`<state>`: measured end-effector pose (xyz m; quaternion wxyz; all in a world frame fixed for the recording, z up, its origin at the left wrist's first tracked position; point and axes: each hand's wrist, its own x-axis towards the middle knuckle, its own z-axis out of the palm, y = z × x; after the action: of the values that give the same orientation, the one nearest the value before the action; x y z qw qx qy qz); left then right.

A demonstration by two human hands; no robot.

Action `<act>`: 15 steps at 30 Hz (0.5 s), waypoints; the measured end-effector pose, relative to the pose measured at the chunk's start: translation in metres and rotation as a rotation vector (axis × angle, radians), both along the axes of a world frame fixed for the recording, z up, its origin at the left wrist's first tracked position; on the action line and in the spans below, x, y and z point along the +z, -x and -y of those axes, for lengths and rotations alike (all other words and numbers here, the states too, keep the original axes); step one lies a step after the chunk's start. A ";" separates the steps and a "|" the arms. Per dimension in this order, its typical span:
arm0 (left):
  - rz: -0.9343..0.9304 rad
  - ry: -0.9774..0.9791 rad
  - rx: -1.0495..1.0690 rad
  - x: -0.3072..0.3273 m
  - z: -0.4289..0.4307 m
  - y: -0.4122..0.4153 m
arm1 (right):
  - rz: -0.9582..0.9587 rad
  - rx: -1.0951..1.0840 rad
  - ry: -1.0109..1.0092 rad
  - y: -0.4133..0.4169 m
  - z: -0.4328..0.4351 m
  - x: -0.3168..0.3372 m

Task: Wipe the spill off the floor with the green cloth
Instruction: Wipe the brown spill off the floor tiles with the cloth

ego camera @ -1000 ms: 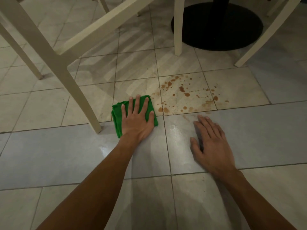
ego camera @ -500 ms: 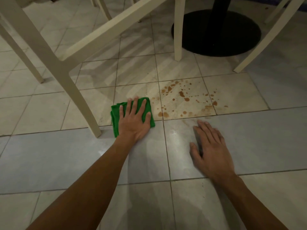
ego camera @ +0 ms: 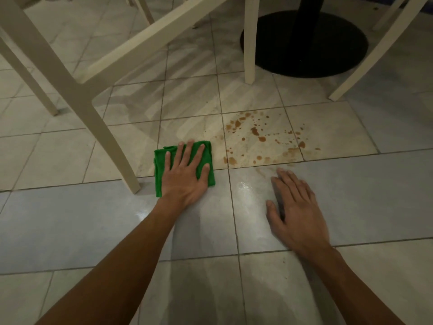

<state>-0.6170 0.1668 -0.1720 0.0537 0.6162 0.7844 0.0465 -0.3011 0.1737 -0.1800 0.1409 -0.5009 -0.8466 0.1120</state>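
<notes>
A folded green cloth (ego camera: 159, 164) lies flat on the tiled floor, with my left hand (ego camera: 185, 174) pressing on it, fingers straight and spread. Just right of the cloth, brown drops and smears of the spill (ego camera: 260, 138) cover a pale tile. My right hand (ego camera: 297, 209) rests flat on the grey tile below the spill, fingers straight, holding nothing. Its fingertips lie near a faint smear at the spill's lower edge.
A cream chair leg (ego camera: 112, 146) stands on the floor just left of the cloth. More cream legs (ego camera: 248, 43) stand behind the spill, and another (ego camera: 365, 59) slants at the right. A black round table base (ego camera: 304, 43) sits at the back.
The cloth and my left hand have slid slightly left, away from the spill. My right hand stays flat on the floor. The view has shifted a little.
</notes>
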 end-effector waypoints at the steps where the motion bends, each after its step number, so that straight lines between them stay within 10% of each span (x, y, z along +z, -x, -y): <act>1: -0.001 0.001 0.003 0.000 -0.009 -0.005 | 0.002 -0.001 0.006 -0.001 0.000 0.000; 15: -0.001 -0.005 -0.055 -0.001 0.011 -0.005 | -0.003 -0.006 -0.005 -0.001 0.000 -0.001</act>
<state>-0.6124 0.1556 -0.1725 0.0530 0.6377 0.7670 0.0469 -0.3000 0.1733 -0.1806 0.1438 -0.5027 -0.8452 0.1105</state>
